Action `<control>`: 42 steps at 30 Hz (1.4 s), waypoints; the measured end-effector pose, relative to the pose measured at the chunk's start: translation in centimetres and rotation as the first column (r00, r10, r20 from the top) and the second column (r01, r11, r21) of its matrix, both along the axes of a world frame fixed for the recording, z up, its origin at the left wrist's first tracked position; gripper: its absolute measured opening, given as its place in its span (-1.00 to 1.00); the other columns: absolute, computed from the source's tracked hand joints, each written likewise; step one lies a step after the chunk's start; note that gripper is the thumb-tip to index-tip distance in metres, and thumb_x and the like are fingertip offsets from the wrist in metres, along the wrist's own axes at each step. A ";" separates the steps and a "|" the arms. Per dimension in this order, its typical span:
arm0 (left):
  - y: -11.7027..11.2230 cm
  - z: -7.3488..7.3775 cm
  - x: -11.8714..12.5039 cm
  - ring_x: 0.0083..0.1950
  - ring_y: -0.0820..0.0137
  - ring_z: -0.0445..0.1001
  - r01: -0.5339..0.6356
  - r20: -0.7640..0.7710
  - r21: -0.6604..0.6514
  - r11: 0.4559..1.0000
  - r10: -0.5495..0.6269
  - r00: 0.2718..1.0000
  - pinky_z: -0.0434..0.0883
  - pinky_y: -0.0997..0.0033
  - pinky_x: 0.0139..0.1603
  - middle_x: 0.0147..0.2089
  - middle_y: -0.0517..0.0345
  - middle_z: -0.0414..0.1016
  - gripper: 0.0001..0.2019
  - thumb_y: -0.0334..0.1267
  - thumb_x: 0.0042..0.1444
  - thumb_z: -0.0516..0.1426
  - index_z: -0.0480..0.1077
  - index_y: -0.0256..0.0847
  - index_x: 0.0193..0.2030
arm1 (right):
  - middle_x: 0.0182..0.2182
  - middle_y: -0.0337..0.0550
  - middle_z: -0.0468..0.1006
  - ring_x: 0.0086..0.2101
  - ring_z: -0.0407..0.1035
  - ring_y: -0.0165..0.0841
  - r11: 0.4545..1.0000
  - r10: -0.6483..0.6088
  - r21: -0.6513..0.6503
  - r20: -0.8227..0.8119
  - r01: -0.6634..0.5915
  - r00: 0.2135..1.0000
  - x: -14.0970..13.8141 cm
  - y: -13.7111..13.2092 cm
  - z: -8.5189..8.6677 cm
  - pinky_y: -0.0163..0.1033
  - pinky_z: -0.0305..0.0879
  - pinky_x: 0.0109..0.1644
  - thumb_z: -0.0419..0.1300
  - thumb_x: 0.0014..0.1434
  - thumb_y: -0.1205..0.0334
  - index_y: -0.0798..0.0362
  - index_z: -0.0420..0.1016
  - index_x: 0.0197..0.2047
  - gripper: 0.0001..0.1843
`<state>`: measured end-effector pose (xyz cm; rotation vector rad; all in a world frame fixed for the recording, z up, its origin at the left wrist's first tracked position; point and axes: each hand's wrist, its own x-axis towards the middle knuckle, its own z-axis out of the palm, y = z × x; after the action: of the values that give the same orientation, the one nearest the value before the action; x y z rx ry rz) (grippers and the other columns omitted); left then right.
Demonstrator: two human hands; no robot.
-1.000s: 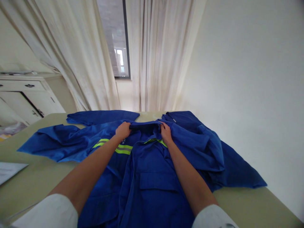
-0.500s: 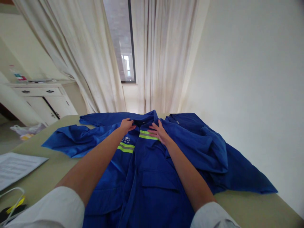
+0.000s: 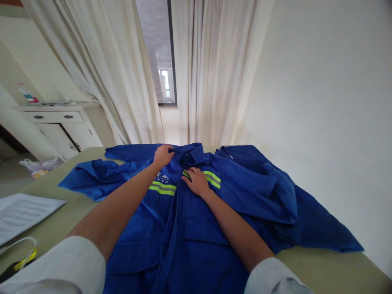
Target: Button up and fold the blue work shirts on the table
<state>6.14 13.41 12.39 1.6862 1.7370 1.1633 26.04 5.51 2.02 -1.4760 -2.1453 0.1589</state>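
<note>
A blue work jacket [image 3: 202, 253] lies front up before me, with yellow-green and grey reflective stripes across the chest and white lettering on one side. My left hand [image 3: 163, 155] is closed on the collar edge at the left of the neck opening. On the upper front, just below the neck, rests my right hand [image 3: 197, 182], its thumb apart from its fingers and its palm toward the cloth. The collar stands up around the neck opening. Both sleeves spread out sideways.
Another dark blue garment [image 3: 318, 222] lies partly beneath the jacket's right side. On the table [image 3: 73, 216] at left are a printed sheet [image 3: 27, 214] and a white cable [image 3: 30, 245] beside a black-and-yellow item. Behind stand curtains [image 3: 214, 81] and a white cabinet [image 3: 58, 118].
My left hand has closed on the collar. My right hand has moved down and left from the collar onto the chest front, and the collar now stands more open.
</note>
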 end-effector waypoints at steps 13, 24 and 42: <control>-6.7 -3.4 -6.1 -0.02 0.14 0.58 0.365 -0.911 -0.065 0.929 -0.205 0.358 0.49 0.22 -0.06 -0.08 0.00 0.58 -0.78 -0.11 0.44 0.07 0.50 -0.13 -0.06 | 0.34 0.11 0.41 0.25 0.32 -0.01 0.982 0.167 -0.099 0.087 -0.158 0.982 4.5 2.0 4.0 0.05 0.22 0.31 0.55 0.07 0.22 -0.08 -0.07 0.61 0.22; -5.1 -4.9 -3.1 0.10 0.17 0.56 0.226 -0.854 -0.058 0.972 -0.165 0.493 0.49 0.19 0.04 0.15 -0.03 0.51 -0.67 -0.33 0.42 -0.03 0.38 -0.04 0.23 | 0.09 -0.03 0.59 0.03 0.53 -0.17 0.989 -0.069 -0.094 0.375 0.111 0.924 4.3 0.0 6.3 -0.22 0.38 -0.06 0.16 0.40 0.27 -0.11 0.38 0.24 -0.64; -5.2 -5.2 -1.3 0.28 0.06 0.49 0.285 -0.863 -0.256 0.924 -0.351 0.362 0.41 0.05 0.25 0.22 -0.14 0.49 -0.60 -0.42 0.32 0.06 0.36 -0.04 0.25 | 0.20 0.14 0.46 0.14 0.45 -0.08 0.991 -0.047 -0.089 0.437 0.096 0.898 3.0 -0.7 5.4 -0.07 0.45 0.08 0.13 0.30 0.44 -0.02 0.40 0.28 -0.50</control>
<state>4.83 8.23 7.21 2.7306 1.7328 -0.1292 29.09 4.86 7.40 -1.7872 -2.4549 -0.0944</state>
